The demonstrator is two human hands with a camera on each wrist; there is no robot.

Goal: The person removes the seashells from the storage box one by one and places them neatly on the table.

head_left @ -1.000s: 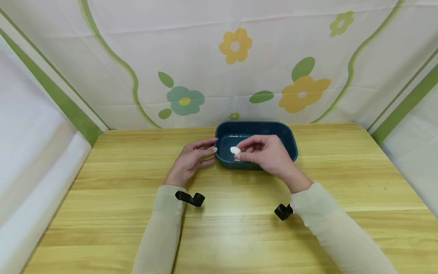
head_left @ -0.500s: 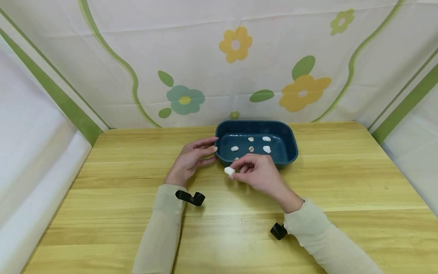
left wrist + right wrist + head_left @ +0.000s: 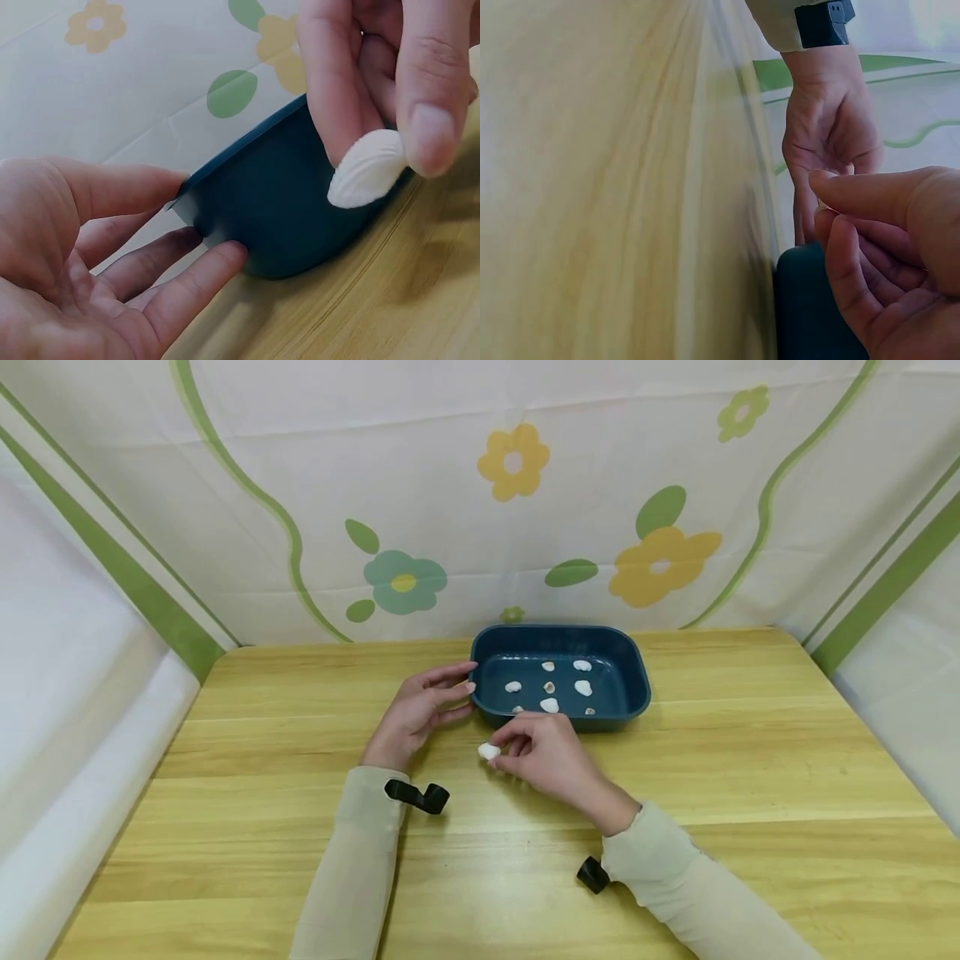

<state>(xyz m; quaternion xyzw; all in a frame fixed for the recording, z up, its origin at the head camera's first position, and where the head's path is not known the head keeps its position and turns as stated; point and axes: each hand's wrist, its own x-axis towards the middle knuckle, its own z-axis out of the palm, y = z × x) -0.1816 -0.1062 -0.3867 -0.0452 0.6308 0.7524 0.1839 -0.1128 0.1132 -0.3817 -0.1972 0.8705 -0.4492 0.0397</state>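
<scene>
My right hand pinches a small white ribbed seashell between thumb and forefinger, over the wood just in front of the dark blue container. The left wrist view shows the ribs on the shell plainly; in the right wrist view the fingertips hide most of it. With fairly straight fingers, my left hand touches the left end of the container, its fingertips at the rim and on the outer wall. Inside the container lie several small shells, white ones and brownish ones, roughly in rows.
The wooden table runs back to a white curtain printed with flowers, close behind the container. Curtain also hangs on both sides. Black camera mounts sit on both wrists.
My right hand has come from above the container toward me and slightly left, with the shell still pinched. The shells inside now show. My left hand stays at the container's end.
</scene>
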